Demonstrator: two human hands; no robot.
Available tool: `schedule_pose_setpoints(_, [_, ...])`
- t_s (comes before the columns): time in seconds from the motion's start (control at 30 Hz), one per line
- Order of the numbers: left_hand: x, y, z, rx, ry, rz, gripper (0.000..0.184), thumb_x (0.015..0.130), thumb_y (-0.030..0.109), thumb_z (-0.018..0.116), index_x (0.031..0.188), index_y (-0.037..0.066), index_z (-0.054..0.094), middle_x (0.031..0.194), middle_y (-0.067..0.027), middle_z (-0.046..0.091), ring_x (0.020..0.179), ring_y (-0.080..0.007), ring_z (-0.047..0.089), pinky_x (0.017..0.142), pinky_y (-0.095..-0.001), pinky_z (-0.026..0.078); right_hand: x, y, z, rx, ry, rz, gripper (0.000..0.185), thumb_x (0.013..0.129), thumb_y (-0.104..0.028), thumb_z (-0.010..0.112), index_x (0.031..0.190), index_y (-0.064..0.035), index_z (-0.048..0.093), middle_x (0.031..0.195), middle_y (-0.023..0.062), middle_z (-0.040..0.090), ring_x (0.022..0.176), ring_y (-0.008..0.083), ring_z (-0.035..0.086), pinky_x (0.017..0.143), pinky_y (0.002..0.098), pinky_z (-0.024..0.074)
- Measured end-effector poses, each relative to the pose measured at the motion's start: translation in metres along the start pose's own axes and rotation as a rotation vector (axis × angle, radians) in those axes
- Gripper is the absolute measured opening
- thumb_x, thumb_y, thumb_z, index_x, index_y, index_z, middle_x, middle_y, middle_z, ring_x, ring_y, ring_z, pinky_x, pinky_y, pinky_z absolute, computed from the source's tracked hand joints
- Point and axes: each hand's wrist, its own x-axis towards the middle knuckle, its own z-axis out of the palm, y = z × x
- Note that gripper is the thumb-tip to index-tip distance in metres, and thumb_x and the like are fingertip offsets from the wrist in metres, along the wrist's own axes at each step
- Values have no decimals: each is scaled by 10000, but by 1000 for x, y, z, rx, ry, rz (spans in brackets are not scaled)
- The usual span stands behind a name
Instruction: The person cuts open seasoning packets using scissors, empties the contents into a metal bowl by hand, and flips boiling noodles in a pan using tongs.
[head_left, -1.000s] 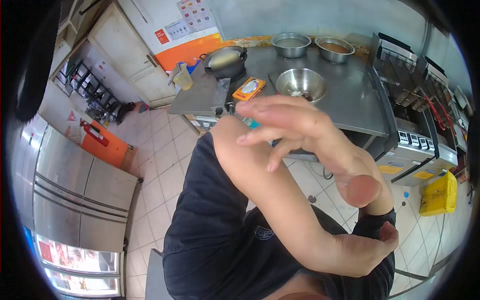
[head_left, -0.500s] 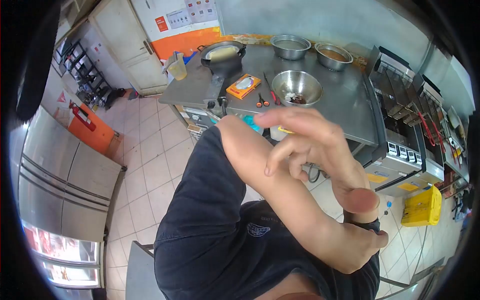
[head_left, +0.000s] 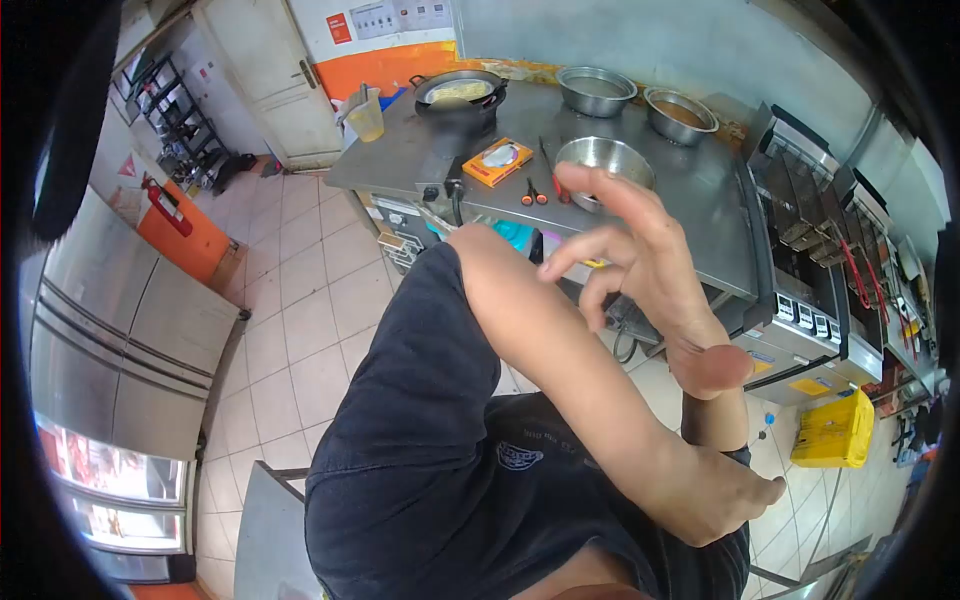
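My right hand [head_left: 650,265] is raised in front of the steel table, its fingers bent but apart and nothing in it. In view it overlaps the front of a steel mixing bowl [head_left: 605,153]; I see no contact with the bowl. My left arm is folded across my dark shirt. My left hand [head_left: 725,495] lies low, close to my right arm. Its back and one fingertip show, while the other fingers are hidden. On the table near the bowl are orange-handled scissors [head_left: 534,193] and an orange box [head_left: 497,162].
A wok [head_left: 461,88] with pale yellow food stands at the table's back left, beside a plastic jug [head_left: 366,122]. Two steel basins [head_left: 596,92] stand at the back. Fryers [head_left: 800,260] and a yellow bin [head_left: 833,428] are at right, steel fridges [head_left: 120,330] at left.
The fingers of my right hand have spread further apart and lifted slightly, now overlapping the bowl in view. My left arm stays folded. The view has shifted a little.
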Motion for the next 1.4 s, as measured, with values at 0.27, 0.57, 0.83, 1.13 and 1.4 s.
schedule_pose_setpoints(0.27, [6,4,5,-22,60,18,380,763,260,493,992,-32,576,948,-142,592,966,-270,541,986,-486,270,-3,7,0,-23,-59,-17,1373,444,-950,335,1370,58,220,1403,224,205,1021,269,508,677,296,451])
schedule_pose_setpoints(0.57, [7,7,7,-36,90,22,348,759,247,496,957,-23,591,929,-131,597,963,-268,545,1001,-500,247,-6,5,4,140,-50,43,1219,605,-883,304,1373,58,207,1417,215,195,1012,270,503,701,312,451])
schedule_pose_setpoints(0.83, [10,11,7,-47,113,31,321,756,235,497,926,-14,605,912,-122,602,959,-265,548,1014,-512,226,-10,30,17,10,27,-135,1245,593,-906,270,1380,56,185,1413,199,208,998,261,504,688,304,445])
schedule_pose_setpoints(1.13, [16,13,13,-45,142,18,293,752,222,499,892,-5,620,894,-111,608,956,-262,551,1029,-526,203,-13,28,11,-68,7,-82,1228,607,-900,269,1390,40,168,1401,211,223,964,255,530,650,279,430])
schedule_pose_setpoints(1.4, [13,8,25,-25,197,-87,270,748,210,501,861,3,634,877,-101,613,953,-260,555,1042,-539,183,-29,19,28,276,136,300,1209,619,-890,268,1407,16,122,1399,217,250,983,234,516,694,299,412])
